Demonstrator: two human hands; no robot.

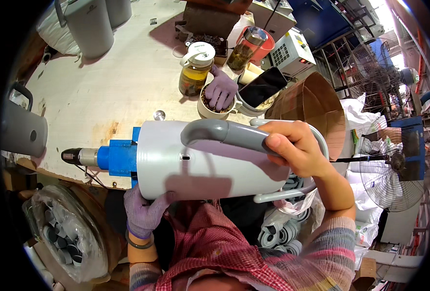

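Note:
A light grey plastic jug (215, 169) lies on its side across the near edge of the table, its left end against a blue clamp-like fixture (122, 158). My bare right hand (292, 148) is closed round the far end of its curved dark grey handle (220, 132). In a purple knit glove, my left hand (144, 213) grips the jug's near lower edge beside the fixture, the thumb against the wall; some fingers are hidden. Beyond the jug, a loose purple glove (221, 90) rests over a white cup (210, 112) of small dark parts.
Similar grey jugs (90, 29) stand at the far left. Past the cup are a lidded drink jar (194, 72), a tea bottle (244, 51) and a phone (263, 86). A cardboard box (317, 104) stands to the right; a bag of round parts (62, 237) sits lower left.

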